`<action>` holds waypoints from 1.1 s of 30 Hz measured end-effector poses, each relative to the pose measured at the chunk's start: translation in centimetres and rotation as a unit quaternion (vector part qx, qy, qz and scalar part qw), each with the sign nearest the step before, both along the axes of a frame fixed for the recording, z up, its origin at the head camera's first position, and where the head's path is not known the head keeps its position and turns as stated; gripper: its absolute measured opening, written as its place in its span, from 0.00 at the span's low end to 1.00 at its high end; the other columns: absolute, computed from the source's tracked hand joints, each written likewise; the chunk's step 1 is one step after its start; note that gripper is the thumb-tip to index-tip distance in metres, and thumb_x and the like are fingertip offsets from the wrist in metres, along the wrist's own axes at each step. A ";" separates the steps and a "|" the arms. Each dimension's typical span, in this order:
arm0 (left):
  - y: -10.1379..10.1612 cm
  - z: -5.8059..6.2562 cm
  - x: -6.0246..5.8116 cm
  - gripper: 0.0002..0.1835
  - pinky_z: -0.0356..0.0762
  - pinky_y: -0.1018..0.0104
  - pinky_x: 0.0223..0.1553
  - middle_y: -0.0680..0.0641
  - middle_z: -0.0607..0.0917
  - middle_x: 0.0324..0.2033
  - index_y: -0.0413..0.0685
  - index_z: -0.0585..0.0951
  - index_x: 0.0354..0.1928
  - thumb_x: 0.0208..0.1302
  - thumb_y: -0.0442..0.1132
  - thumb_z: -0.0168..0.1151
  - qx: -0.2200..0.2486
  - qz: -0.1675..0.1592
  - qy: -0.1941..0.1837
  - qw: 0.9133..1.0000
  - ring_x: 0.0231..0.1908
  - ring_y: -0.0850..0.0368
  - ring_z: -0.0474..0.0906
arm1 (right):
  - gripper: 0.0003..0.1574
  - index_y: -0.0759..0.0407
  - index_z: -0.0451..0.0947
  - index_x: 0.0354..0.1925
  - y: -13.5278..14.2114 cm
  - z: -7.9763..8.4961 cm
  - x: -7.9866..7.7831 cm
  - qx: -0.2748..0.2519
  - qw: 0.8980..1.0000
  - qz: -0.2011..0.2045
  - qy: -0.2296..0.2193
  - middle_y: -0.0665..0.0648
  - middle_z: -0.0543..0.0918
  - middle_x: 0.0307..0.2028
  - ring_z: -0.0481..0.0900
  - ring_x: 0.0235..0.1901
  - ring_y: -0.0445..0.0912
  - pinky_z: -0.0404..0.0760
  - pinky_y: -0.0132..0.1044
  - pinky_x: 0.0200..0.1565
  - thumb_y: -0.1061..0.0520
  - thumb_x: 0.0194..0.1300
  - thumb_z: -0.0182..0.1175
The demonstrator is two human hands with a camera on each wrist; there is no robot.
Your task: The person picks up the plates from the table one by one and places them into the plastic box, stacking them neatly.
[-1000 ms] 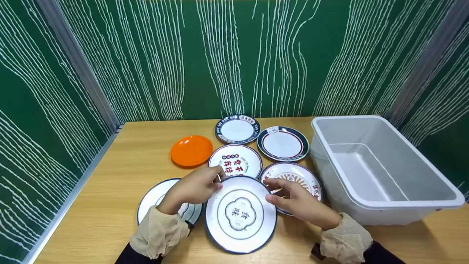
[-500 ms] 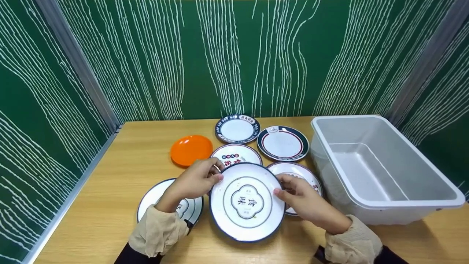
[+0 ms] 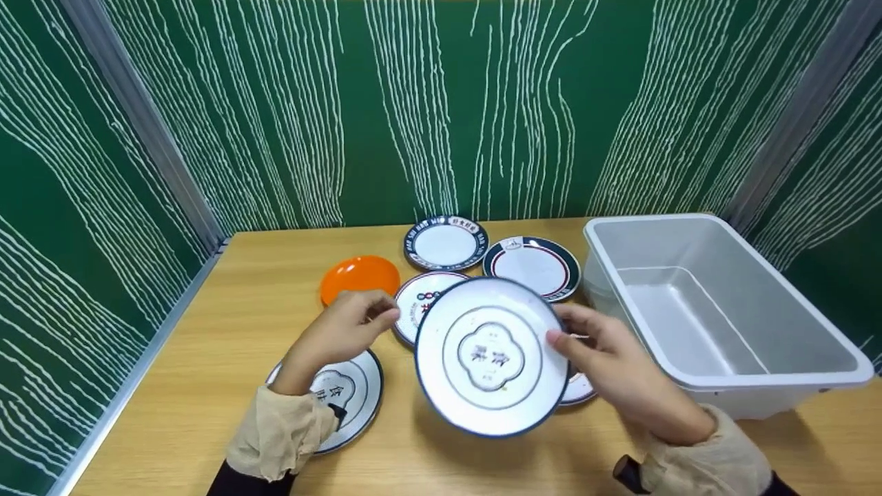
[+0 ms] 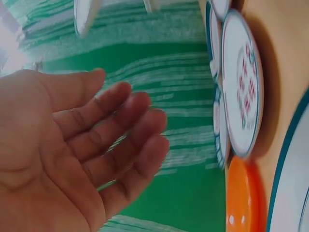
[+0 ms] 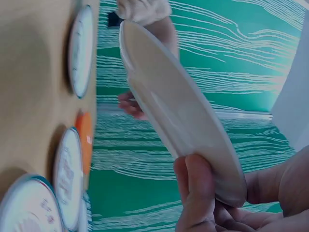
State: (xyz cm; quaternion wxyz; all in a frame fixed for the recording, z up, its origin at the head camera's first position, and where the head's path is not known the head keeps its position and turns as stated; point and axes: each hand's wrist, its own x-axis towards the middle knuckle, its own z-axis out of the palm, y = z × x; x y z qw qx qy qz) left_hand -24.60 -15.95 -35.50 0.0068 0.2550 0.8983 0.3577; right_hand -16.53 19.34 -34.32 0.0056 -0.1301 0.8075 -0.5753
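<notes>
The person's right hand [image 3: 610, 351] pinches a blue-rimmed white plate [image 3: 493, 355] by its edge, thumb on the front and fingers behind. The plate is up off the desk [image 3: 207, 358], out in front of the person, tilted so that its face, with a flower-shaped medallion and dark characters, turns back towards them; its plain, pale underside shows from the right wrist.

The left hand [image 3: 348, 324] is well clear of that plate's rim, raised over the desk with relaxed, slightly bent fingers and nothing in them. Under that wrist lies a matching medallion plate [image 3: 362, 386], partly covered by the forearm and the beige cuff [image 3: 282, 430]. Just past the left knuckles sits a glossy orange plate [image 3: 358, 275].

Peeking out behind the lifted plate is a white plate with red characters [image 3: 412, 303], and farther back are two more: a plate with lettering round its dark rim [image 3: 446, 246] and, beside it, a dark-rimmed plate with a red inner ring [image 3: 530, 270]. Below the right hand only a sliver shows of another plate [image 3: 577, 391], so its pattern is hard to make out.

At the person's right stands a deep white plastic tub [image 3: 765, 380]. Green panels [image 3: 482, 103] with wavering white lines wall in the desk.
</notes>
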 end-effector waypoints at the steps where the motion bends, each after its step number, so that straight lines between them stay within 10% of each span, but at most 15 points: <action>1: -0.3 0.0 -0.1 0.09 0.84 0.57 0.49 0.50 0.85 0.38 0.44 0.85 0.47 0.75 0.41 0.60 -0.014 0.013 0.003 1.000 0.40 0.54 0.80 | 0.25 0.71 0.71 0.66 0.2 0.5 0.1 -0.010 1.000 -0.006 -0.004 0.66 0.81 0.49 0.81 0.41 0.50 0.88 0.37 0.39 0.64 0.75 0.56; 9: -3.5 -0.6 -1.6 0.19 0.81 0.47 0.57 0.39 0.84 0.51 0.37 0.80 0.59 0.75 0.42 0.61 -0.107 0.098 -0.012 0.989 0.52 0.42 0.79 | 0.28 0.72 0.65 0.69 2.0 3.6 1.0 -0.080 0.995 -0.021 -0.048 0.67 0.77 0.51 0.80 0.41 0.48 0.87 0.36 0.40 0.62 0.77 0.54; 23: -8.0 -2.7 -2.8 0.22 0.72 0.39 0.64 0.35 0.77 0.60 0.40 0.76 0.65 0.72 0.38 0.63 -0.120 0.171 -0.189 0.959 0.56 0.40 0.73 | 0.26 0.69 0.61 0.66 8.2 5.1 -1.0 -0.210 0.975 -0.021 -0.073 0.62 0.76 0.53 0.81 0.45 0.47 0.88 0.37 0.45 0.60 0.77 0.56; 33: -9.3 -3.7 -2.9 0.17 0.78 0.45 0.58 0.40 0.83 0.48 0.40 0.81 0.57 0.67 0.28 0.64 -0.146 0.162 -0.214 0.952 0.47 0.44 0.76 | 0.25 0.58 0.62 0.64 12.6 5.9 -1.8 -0.250 0.955 -0.084 -0.132 0.54 0.77 0.52 0.81 0.43 0.45 0.86 0.36 0.44 0.55 0.76 0.59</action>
